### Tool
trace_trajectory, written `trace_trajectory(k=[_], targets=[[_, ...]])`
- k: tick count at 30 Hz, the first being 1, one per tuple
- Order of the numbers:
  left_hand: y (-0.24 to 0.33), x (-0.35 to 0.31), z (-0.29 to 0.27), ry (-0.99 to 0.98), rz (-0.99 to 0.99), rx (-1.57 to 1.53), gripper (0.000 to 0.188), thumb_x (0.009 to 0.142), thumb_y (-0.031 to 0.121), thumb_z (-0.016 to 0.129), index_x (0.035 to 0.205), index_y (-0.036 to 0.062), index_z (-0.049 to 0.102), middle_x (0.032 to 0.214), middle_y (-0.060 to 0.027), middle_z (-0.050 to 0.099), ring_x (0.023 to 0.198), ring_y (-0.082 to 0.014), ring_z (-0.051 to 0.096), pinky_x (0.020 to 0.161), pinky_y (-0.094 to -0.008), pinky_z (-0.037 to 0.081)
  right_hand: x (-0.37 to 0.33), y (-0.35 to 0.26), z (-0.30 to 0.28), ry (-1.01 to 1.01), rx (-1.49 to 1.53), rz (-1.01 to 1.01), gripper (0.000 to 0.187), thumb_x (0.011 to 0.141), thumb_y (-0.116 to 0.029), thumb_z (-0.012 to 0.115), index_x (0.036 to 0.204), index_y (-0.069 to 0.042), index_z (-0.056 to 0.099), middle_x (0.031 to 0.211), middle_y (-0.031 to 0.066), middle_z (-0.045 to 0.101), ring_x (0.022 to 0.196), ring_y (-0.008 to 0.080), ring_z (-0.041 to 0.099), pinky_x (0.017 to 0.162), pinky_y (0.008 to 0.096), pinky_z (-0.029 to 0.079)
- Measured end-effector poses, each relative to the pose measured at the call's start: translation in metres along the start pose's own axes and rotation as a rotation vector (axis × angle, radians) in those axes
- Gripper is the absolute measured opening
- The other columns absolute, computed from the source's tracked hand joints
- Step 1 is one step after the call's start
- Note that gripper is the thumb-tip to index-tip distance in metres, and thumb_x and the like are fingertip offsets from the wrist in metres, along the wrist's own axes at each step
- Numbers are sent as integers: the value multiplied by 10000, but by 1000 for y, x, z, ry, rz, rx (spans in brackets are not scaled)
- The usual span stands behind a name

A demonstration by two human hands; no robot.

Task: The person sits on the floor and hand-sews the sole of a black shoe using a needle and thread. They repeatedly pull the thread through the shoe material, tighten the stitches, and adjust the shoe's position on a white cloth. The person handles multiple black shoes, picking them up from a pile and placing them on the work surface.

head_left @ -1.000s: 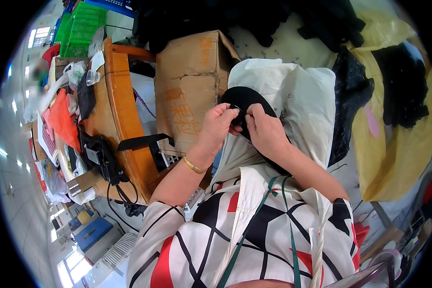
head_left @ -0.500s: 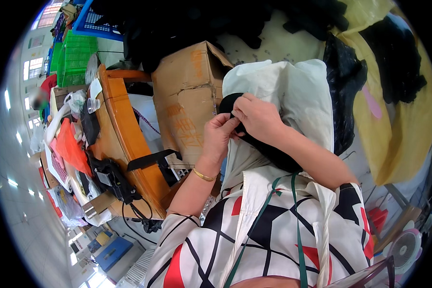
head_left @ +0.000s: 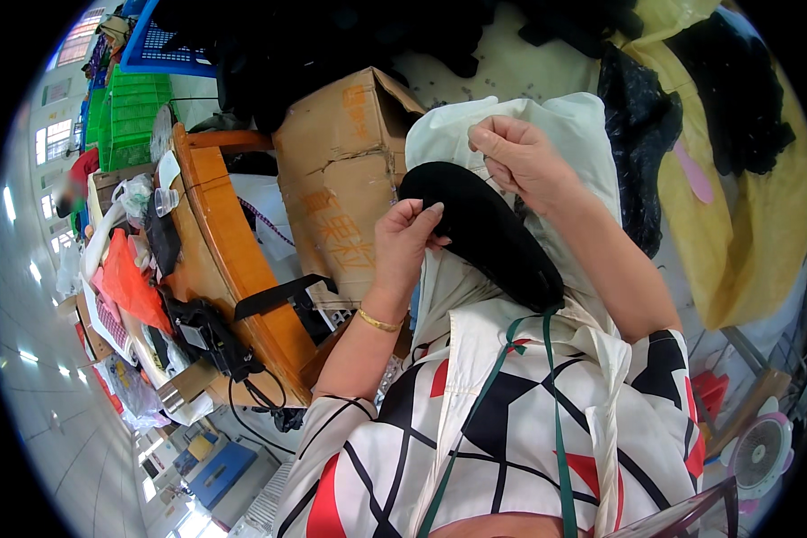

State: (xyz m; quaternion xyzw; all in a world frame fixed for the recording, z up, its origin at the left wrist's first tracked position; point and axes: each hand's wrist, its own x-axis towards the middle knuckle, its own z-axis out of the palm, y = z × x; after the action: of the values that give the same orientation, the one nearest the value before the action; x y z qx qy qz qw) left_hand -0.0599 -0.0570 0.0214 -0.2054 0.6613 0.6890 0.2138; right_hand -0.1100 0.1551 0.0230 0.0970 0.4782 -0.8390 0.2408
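A long black fabric piece (head_left: pixel 493 229) with rounded ends lies slantwise over the white cloth (head_left: pixel 569 143) on my lap. Its near end reaches my waist. My left hand (head_left: pixel 407 235) pinches the left edge of this piece between thumb and fingers. Raised above the far end and apart from the black fabric, my right hand (head_left: pixel 522 154) is closed in a pinch. Whatever its fingertips hold is too small to make out.
A cardboard box (head_left: pixel 341 179) stands left of my lap, beside an orange wooden frame (head_left: pixel 233 242). Black cloth pieces (head_left: pixel 332 45) are heaped at the far side. To the right are a black plastic bag (head_left: pixel 637 134), a yellow sheet (head_left: pixel 744 260) and a small fan (head_left: pixel 759 455).
My right hand has pulled away from the black fabric, up and to the right, uncovering more of it. My left hand stays at its edge, a little lower.
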Motion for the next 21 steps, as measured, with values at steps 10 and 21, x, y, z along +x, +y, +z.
trace_trajectory(k=[10, 21], targets=[[-1, 4, -4, -51, 28, 50, 159, 910, 127, 683, 787, 81, 592, 674, 21, 591, 521, -74, 593, 478, -198, 447, -17, 0, 0, -133, -1527, -720, 127, 854, -179, 675, 842, -63, 625, 798, 72, 586, 819, 268, 605, 688, 387, 520], [-11, 10, -11, -96, 74, 97, 157, 895, 166, 723, 892, 56, 611, 738, 3, 604, 606, -68, 577, 540, -222, 481, -41, 30, -1, -25, -670, -191, 334, 802, -158, 730, 634, -42, 465, 625, 13, 436, 585, 114, 409, 528, 303, 348]])
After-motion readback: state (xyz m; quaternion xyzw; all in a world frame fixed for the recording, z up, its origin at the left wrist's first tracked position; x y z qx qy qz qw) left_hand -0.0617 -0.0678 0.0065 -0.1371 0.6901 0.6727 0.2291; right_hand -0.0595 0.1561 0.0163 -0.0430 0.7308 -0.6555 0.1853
